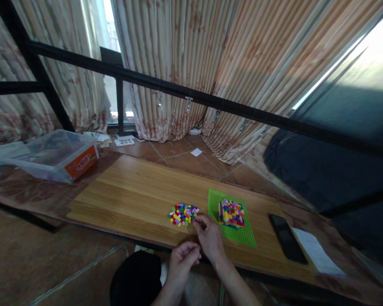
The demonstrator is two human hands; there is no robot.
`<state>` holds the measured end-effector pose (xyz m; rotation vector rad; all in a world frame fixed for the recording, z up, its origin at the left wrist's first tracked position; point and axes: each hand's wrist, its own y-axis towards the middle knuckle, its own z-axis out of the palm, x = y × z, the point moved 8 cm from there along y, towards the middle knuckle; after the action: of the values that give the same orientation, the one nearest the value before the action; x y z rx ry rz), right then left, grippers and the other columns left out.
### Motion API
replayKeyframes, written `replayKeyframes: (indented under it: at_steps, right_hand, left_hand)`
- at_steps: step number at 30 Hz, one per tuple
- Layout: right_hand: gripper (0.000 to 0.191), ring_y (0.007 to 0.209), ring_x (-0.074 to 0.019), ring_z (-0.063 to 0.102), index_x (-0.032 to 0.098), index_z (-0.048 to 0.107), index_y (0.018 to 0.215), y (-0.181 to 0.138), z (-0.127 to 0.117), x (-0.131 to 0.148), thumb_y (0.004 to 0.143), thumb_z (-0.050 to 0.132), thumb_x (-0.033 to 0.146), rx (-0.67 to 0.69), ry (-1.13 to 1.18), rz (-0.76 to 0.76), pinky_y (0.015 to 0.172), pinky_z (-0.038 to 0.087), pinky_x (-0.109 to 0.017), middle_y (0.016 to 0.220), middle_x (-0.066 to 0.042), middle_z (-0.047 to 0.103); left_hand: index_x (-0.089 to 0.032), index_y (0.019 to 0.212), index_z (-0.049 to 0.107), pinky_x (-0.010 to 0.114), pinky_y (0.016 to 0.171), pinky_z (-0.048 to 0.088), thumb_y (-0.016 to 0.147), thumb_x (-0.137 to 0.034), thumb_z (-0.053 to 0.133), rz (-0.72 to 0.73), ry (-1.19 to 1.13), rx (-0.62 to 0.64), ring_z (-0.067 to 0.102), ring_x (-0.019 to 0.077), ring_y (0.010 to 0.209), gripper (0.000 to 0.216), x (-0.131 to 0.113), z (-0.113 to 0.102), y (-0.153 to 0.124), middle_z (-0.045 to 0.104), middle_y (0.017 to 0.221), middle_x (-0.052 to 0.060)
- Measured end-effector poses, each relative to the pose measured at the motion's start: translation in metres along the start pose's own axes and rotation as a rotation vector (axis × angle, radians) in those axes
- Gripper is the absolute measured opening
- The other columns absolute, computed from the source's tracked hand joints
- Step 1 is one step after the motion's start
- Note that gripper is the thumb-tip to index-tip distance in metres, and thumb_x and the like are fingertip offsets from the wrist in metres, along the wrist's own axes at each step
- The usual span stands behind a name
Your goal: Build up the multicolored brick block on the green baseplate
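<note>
My right hand (208, 236) reaches to the right edge of a pile of small building bricks (182, 213) in many colours. Its thumb and forefinger are pinched together, with a tiny pink brick (194, 220) at their tips. Closer to me, my left hand (184, 256) hovers by the table's front edge, fingers curled in and thumb pressed to them. Whatever it may hold is too small to make out. Right of the pile lies a green studded baseplate (242, 236), bearing a blocky multicoloured brick build (231, 213) several layers high.
A wooden board (130, 187) forms the work surface. A black phone (287, 238) and white paper (319, 250) lie at the right. At the far left stands a clear plastic bin (47, 157) with an orange label. A black metal bar (178, 91) crosses beyond the table, before curtains (178, 51).
</note>
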<state>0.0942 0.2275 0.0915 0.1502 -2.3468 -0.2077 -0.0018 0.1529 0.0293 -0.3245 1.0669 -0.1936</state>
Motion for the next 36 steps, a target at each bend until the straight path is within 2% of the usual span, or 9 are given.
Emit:
replayKeyframes:
  at_steps: [6, 14, 20, 23, 25, 31, 33, 36]
  right_hand:
    - [0.018, 0.076, -0.0178, 0.062, 0.022, 0.067, 0.08, 0.003, 0.005, 0.002, 0.08, 0.049, 0.023, -0.019, -0.098, -0.044, 0.071, 0.046, -0.029, 0.084, -0.004, 0.068]
    - [0.017, 0.074, -0.0169, 0.061, 0.022, 0.065, 0.079, 0.003, 0.005, 0.0, 0.08, 0.048, 0.017, 0.029, -0.068, -0.067, 0.07, 0.045, -0.028, 0.082, -0.003, 0.066]
    - [0.018, 0.075, -0.018, 0.06, 0.022, 0.063, 0.078, -0.003, -0.003, 0.001, 0.083, 0.046, 0.02, 0.023, -0.018, -0.052, 0.07, 0.045, -0.029, 0.08, -0.004, 0.064]
    - [0.019, 0.076, -0.018, 0.06, 0.022, 0.064, 0.079, -0.009, -0.018, -0.003, 0.085, 0.046, 0.023, -0.002, 0.016, -0.029, 0.07, 0.045, -0.029, 0.08, -0.004, 0.064]
    - [0.019, 0.077, -0.0183, 0.06, 0.022, 0.064, 0.08, -0.012, -0.037, -0.01, 0.085, 0.047, 0.027, -0.046, 0.036, -0.008, 0.07, 0.045, -0.029, 0.082, -0.004, 0.064]
    - [0.022, 0.076, -0.0188, 0.059, 0.021, 0.066, 0.08, -0.006, -0.111, -0.052, 0.082, 0.053, 0.038, -0.328, 0.045, 0.083, 0.069, 0.045, -0.031, 0.085, -0.005, 0.064]
    - [0.022, 0.083, -0.02, 0.058, 0.021, 0.067, 0.078, 0.001, -0.123, -0.06, 0.08, 0.055, 0.039, -0.39, 0.057, 0.076, 0.075, 0.045, -0.033, 0.088, -0.006, 0.063]
    - [0.021, 0.092, -0.021, 0.057, 0.021, 0.068, 0.077, 0.011, -0.125, -0.069, 0.079, 0.056, 0.039, -0.439, 0.133, 0.055, 0.082, 0.045, -0.036, 0.095, -0.007, 0.061]
  left_hand:
    - [-0.014, 0.07, 0.068, 0.023, 0.055, 0.043, 0.06, -0.047, 0.074, -0.002, -0.005, -0.006, 0.056, 0.013, 0.055, 0.035, -0.003, 0.0, -0.002, 0.063, 0.057, 0.003]
    - [-0.014, 0.07, 0.069, 0.022, 0.055, 0.042, 0.06, -0.045, 0.074, 0.01, 0.005, 0.01, 0.055, 0.0127, 0.057, 0.033, -0.007, 0.002, -0.003, 0.063, 0.059, 0.003]
    - [-0.014, 0.07, 0.069, 0.023, 0.054, 0.042, 0.057, -0.047, 0.074, 0.018, 0.016, 0.016, 0.054, 0.0126, 0.056, 0.036, 0.001, 0.001, 0.001, 0.061, 0.058, 0.003]
    - [-0.015, 0.07, 0.07, 0.023, 0.054, 0.042, 0.056, -0.051, 0.075, 0.026, 0.029, 0.01, 0.055, 0.0132, 0.056, 0.039, 0.006, -0.003, 0.005, 0.061, 0.058, 0.003]
    - [-0.015, 0.069, 0.069, 0.023, 0.053, 0.042, 0.054, -0.053, 0.075, 0.028, 0.032, 0.004, 0.054, 0.0131, 0.056, 0.04, 0.008, -0.004, 0.006, 0.061, 0.057, 0.003]
    - [-0.015, 0.07, 0.07, 0.024, 0.055, 0.044, 0.054, -0.052, 0.076, 0.01, 0.09, 0.007, 0.055, 0.0139, 0.058, 0.041, -0.007, 0.005, 0.0, 0.062, 0.057, 0.003]
    - [-0.015, 0.07, 0.07, 0.024, 0.057, 0.045, 0.055, -0.052, 0.076, 0.013, 0.117, 0.014, 0.056, 0.0144, 0.059, 0.04, -0.015, 0.014, -0.002, 0.062, 0.058, 0.003]
    - [-0.016, 0.072, 0.07, 0.024, 0.058, 0.045, 0.056, -0.052, 0.076, 0.023, 0.154, 0.031, 0.057, 0.0146, 0.06, 0.04, -0.025, 0.029, 0.002, 0.062, 0.059, 0.003]
